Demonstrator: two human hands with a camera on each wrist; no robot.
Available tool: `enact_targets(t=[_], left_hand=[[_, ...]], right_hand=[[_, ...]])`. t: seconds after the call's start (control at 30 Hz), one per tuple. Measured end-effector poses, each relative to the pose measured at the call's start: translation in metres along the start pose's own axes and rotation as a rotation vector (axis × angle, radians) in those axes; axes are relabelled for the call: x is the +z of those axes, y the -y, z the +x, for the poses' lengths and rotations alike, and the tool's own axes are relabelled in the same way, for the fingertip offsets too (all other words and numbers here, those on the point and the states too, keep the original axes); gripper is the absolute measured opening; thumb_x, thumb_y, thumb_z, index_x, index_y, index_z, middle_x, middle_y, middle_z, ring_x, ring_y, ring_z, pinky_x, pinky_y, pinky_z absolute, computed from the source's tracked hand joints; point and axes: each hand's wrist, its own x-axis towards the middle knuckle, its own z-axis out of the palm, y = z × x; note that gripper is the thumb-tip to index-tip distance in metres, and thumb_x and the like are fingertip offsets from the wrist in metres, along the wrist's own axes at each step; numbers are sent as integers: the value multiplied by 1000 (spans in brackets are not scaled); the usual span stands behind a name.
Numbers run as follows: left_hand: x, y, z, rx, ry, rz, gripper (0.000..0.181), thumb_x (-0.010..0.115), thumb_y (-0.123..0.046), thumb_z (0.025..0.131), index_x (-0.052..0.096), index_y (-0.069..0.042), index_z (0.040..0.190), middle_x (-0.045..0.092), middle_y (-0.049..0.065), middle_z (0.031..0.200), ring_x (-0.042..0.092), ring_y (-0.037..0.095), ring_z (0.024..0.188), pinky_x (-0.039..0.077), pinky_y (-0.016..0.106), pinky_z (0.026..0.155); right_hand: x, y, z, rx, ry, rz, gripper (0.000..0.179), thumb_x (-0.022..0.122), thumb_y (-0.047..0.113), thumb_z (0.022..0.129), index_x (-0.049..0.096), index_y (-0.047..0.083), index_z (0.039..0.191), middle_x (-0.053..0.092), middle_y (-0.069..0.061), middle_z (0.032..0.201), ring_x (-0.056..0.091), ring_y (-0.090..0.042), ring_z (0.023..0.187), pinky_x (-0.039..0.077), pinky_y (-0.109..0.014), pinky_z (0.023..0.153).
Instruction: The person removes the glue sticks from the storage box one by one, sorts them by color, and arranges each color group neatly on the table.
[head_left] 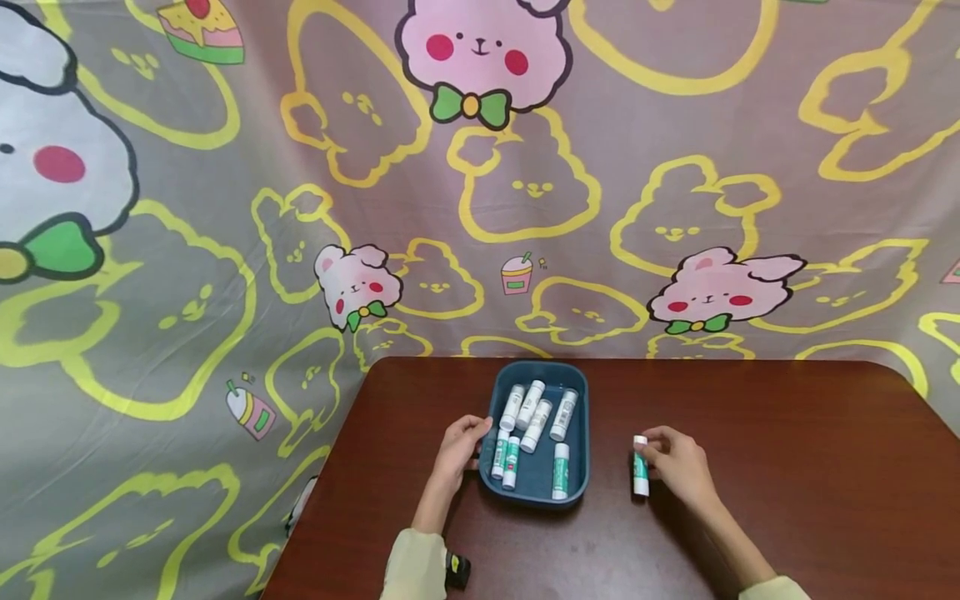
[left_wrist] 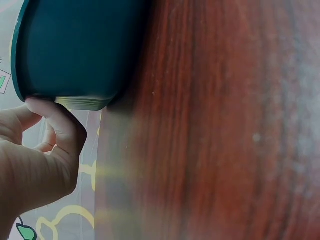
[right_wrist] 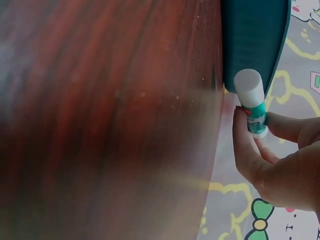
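Note:
A dark blue-green plastic bin (head_left: 536,492) lies on the table with several white glue sticks in it, some showing green labels. At its left rim my left hand (head_left: 454,450) grips the edge between thumb and fingers; the left wrist view shows the fingers at the bin (left_wrist: 75,50) wall. To the right of the bin, my right hand (head_left: 681,468) pinches a white-and-green glue stick (head_left: 641,467). In the right wrist view this glue stick (right_wrist: 250,92) sits between thumb and fingers, its white end toward the camera.
The brown wooden table (head_left: 795,450) extends to both sides of the bin. Behind it hangs a cloth (head_left: 645,133) printed with cartoon animals. A black band (head_left: 457,570) is at the left wrist, near the sleeve.

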Motion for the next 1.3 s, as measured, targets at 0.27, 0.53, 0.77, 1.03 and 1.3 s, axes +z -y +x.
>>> enact_targets(t=[0.27,0.53,0.77,1.03,1.3], left_hand=[[0,0,0,-4,0,-3,26,71,-28,99,67,-3,102,54,-1,73,49,10,64,44,20,46],[-1,0,-1,-10,1,2,28,71,-28,99,66,-1,104,55,0,74,49,11,65,45,21,46],[-1,-1,0,3,14,3,36,68,-28,101,63,7,111,53,0,75,48,12,66,44,21,46],[4,-31,-23,4,40,16,35,64,-18,103,59,14,114,53,3,75,49,13,67,46,22,51],[1,-8,-7,9,10,8,33,67,-25,102,64,7,108,51,0,73,47,12,65,42,21,47]], right_hand=[[-6,-4,-3,9,26,-38,23,70,1,95,64,-14,111,72,-14,87,71,-21,70,60,-33,60],[-12,-9,-5,15,47,-110,22,74,4,92,65,-11,105,72,-12,86,70,-20,74,58,-31,61],[-16,-11,-6,53,87,-55,20,73,2,94,64,-12,104,70,-11,85,69,-21,76,61,-36,60],[-19,-15,-4,53,108,-83,21,74,2,92,63,-13,104,69,-11,83,67,-19,72,60,-34,59],[-17,-17,-2,54,146,-71,21,75,0,92,64,-13,102,66,-11,83,69,-23,70,61,-36,59]])
